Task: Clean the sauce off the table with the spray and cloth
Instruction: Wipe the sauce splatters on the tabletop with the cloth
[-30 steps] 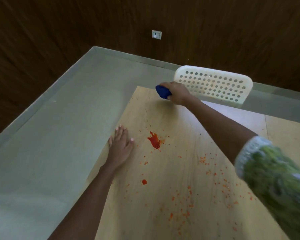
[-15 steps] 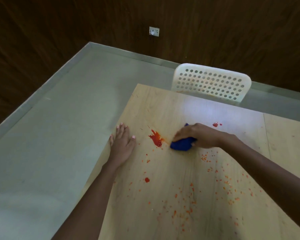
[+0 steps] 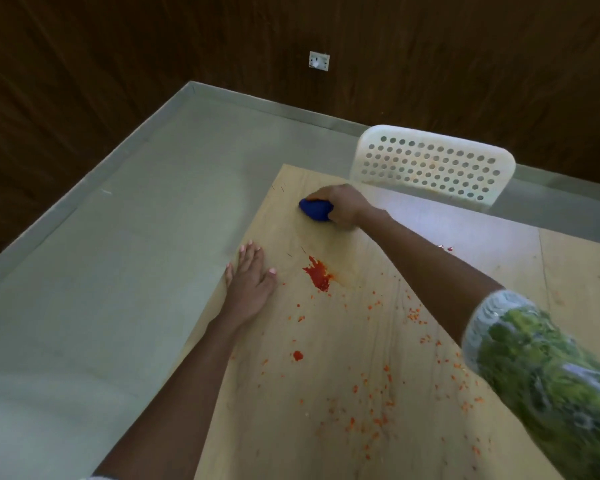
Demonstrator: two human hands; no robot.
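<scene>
- Near the far left corner of the pale wooden bench [image 3: 413, 393], the right hand [image 3: 343, 206] presses a bunched dark blue cloth [image 3: 315, 209] down onto the surface; its fingers are curled over the top of the cloth and grip it, with the blue wad showing at the left of the knuckles.
- The right forearm reaches diagonally across the bench from the lower right, and a green and white patterned sleeve [image 3: 548, 368] covers the upper arm, blurred at the frame edge.
- At the left edge of the bench, the left hand [image 3: 252, 282] lies flat, palm down, fingers straight and close together, holding nothing; the little finger side sits right at the bench edge.
- A thick smear of red sauce [image 3: 318, 277] lies between the two hands, just to the right of the left hand's thumb and well apart from the cloth.
- A smaller red blob [image 3: 298, 355] sits nearer the person, and many small orange-red specks [image 3: 378, 410] are scattered over the near and right part of the bench.
- Two tiny red spots [image 3: 445, 248] show beyond the right forearm.
- A white plastic chair back with round holes [image 3: 430, 166] stands behind the far edge of the bench.
- A grey floor [image 3: 118, 254] spreads to the left, meeting a dark wood-panelled wall [image 3: 153, 46] that carries a small white wall socket [image 3: 319, 60].
</scene>
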